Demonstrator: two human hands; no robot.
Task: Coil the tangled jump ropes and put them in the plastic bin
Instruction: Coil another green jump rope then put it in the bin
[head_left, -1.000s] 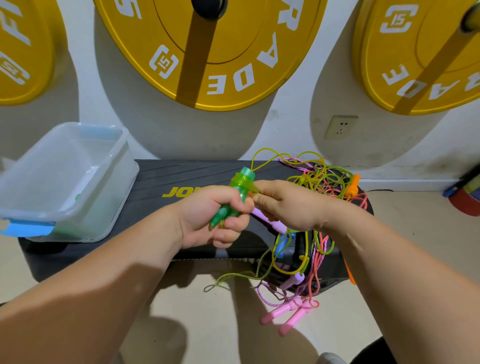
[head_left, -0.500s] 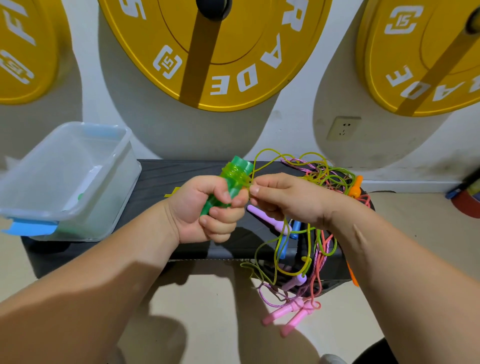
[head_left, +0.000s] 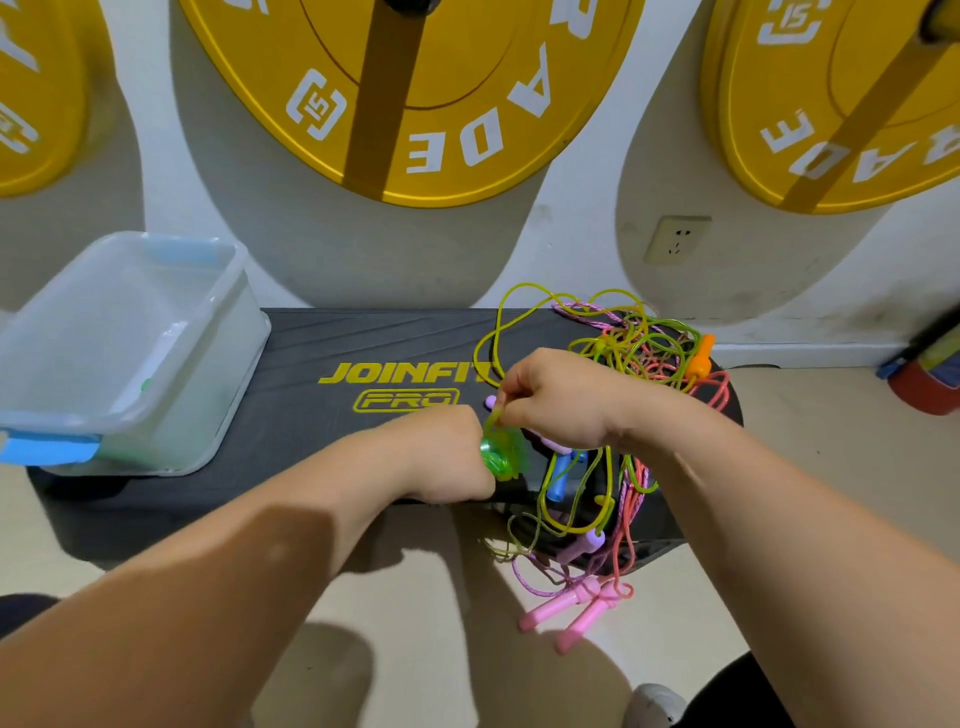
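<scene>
My left hand (head_left: 441, 457) grips a translucent green jump-rope handle (head_left: 501, 454), whose end points toward me. My right hand (head_left: 556, 397) pinches the yellow-green cord (head_left: 492, 415) just above that handle. The cord runs back into a tangle of jump ropes (head_left: 639, 345), yellow-green, pink and purple, on the right end of a black step platform (head_left: 363, 343). More ropes hang over the platform's front edge, with pink handles (head_left: 576, 610), a purple handle (head_left: 584, 545) and a blue handle (head_left: 558, 475). A clear plastic bin (head_left: 218, 322) stands on the platform's left end.
An orange handle (head_left: 698, 358) lies at the tangle's right edge. Yellow weight plates (head_left: 467, 104) hang on the white wall behind, beside a wall socket (head_left: 675, 240). A red and blue object (head_left: 930, 379) stands at far right on the beige floor. A shoe (head_left: 657, 706) shows at the bottom.
My left hand has turned the green handle downward and lowered it toward the platform. My right hand has followed, still pinching the cord. The view has tilted, uncovering the platform's logo.
</scene>
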